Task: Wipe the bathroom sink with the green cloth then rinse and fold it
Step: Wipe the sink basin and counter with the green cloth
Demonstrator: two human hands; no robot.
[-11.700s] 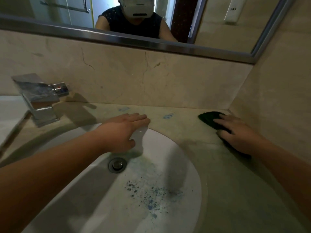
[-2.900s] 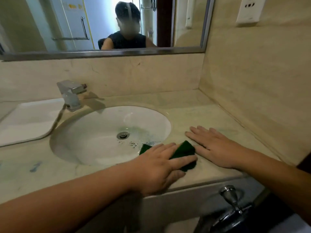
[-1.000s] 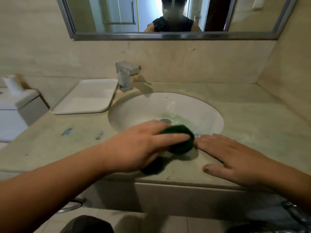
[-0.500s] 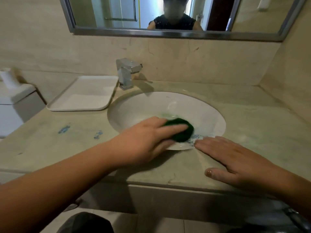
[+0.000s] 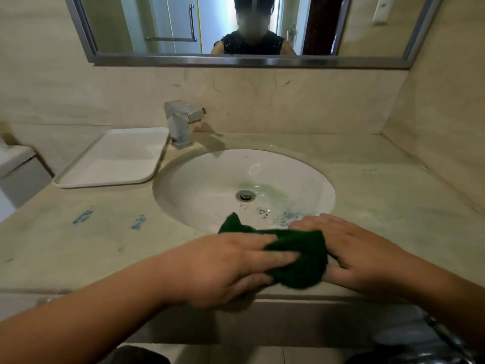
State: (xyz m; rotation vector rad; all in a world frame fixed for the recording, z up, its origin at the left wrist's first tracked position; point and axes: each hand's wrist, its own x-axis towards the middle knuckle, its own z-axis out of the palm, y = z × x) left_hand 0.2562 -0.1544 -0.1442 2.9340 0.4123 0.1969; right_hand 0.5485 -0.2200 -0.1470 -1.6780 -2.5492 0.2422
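The left grip (image 5: 225, 266) pinches the crumpled dark green cloth (image 5: 296, 256) on the beige stone bench (image 5: 78, 248), at the white oval sink's (image 5: 210, 179) front rim; the right grip (image 5: 351, 253) lies spread flat, touching the cloth.

cloth (image 5: 296, 258) partly under left hand (image 5: 225, 269)

Sink basin (image 5: 210, 177) open from above, nothing standing inside; only drain (image 5: 245, 195) and blue specks (image 5: 275, 215) on bottom. Tap (image 5: 181, 122) stands at back-left of sink, blocks reach there. White tray (image 5: 112, 158) lies left of sink, just beside rim. Counter (image 5: 380, 195) right of sink bare up to side wall (image 5: 441, 114). Front edge of sink taken up by both hands and green cloth (image 5: 296, 256): left hand (image 5: 225, 266), right hand (image 5: 357, 253).
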